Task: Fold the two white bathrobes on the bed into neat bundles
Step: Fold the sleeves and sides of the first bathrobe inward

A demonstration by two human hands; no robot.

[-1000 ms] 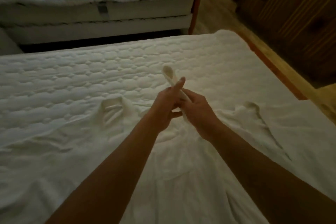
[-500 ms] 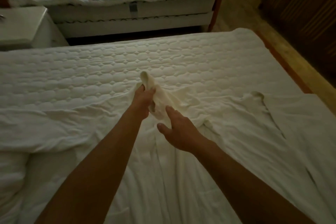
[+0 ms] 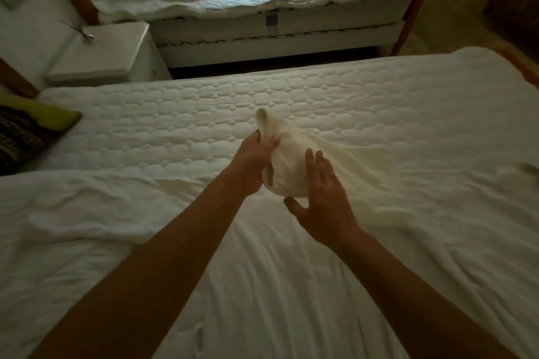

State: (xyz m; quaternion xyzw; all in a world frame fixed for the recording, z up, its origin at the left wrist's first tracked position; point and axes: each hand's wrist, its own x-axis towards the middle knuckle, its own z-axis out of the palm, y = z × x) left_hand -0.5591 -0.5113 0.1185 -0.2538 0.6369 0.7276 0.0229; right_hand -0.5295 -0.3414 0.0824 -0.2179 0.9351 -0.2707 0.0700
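White quilted bed (image 3: 204, 114): far half bare, near half under rumpled white cloth.

White cloth bathrobe (image 3: 262, 285): spread over the near half, from the near edge up to mid-bed. Where it ends and the second robe begins I cannot tell; everything is the same white.

Gathered end (image 3: 288, 166) of the bathrobe: lifted off the bed near its centre, bunched into a thick wad. A taut fan of cloth runs from it down toward the right edge.

Right hand (image 3: 323, 204): released, fingers straight and flat against the near-right face of the wad, thumb spread beneath it. Pressing, not holding.

Left hand (image 3: 253, 163): grasping the wad from its left side, fingers curled round it, a loose tip (image 3: 262, 116) standing out above the fist.

Step in hand, as I judge it: drawing this end in to start a fold. To do it well, hold the left grip firm, let the flat right palm smooth along the taut fan toward the right edge, then lay the end down square, not twisted.

Orientation: the wad stands near upright, its tip pointing at the far edge. Creases below run near edge to centre, so the robe's long axis probably lies near-to-far.
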